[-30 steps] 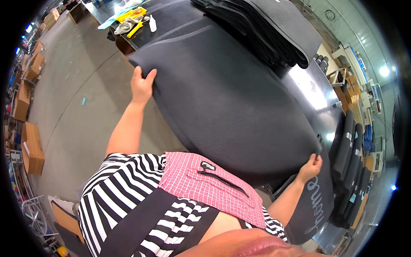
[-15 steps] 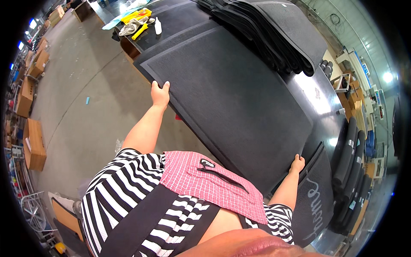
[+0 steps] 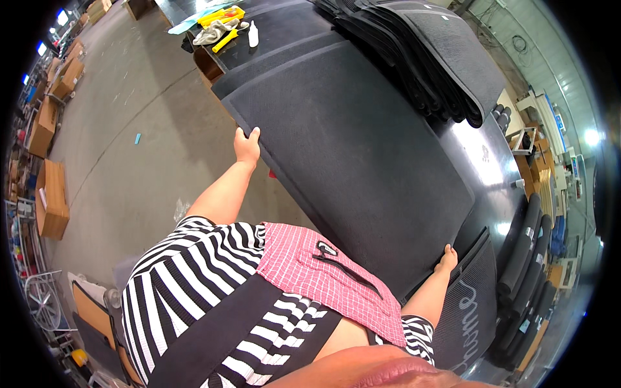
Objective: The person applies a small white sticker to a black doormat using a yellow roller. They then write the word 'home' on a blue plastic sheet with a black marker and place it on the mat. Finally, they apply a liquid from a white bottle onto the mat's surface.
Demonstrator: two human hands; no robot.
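A large black mat (image 3: 362,155) lies in front of me over the table's near side, with another dark mat's edge (image 3: 226,83) showing beneath its far-left end. My left hand (image 3: 247,145) grips its near long edge toward the left, thumb on top and the other fingers hidden underneath. At the right end, my right hand (image 3: 447,259) is closed on the mat's near corner area, its fingertips partly hidden. Beside that hand stands a dark textured mat (image 3: 462,310) with pale lettering. Folded black mats (image 3: 427,58) are piled beyond the mat I hold.
On the table's far left lie a yellow tray (image 3: 221,15), a grey glove (image 3: 215,32), a yellow-handled tool (image 3: 225,41) and a white bottle (image 3: 253,35). Rolled dark mats (image 3: 522,252) stand at the right. Cardboard boxes (image 3: 52,200) line the floor's left side.
My view has shifted slightly, so the scene sits a little lower and to the right. Both hands keep their hold on the mat, which has barely moved against the table.
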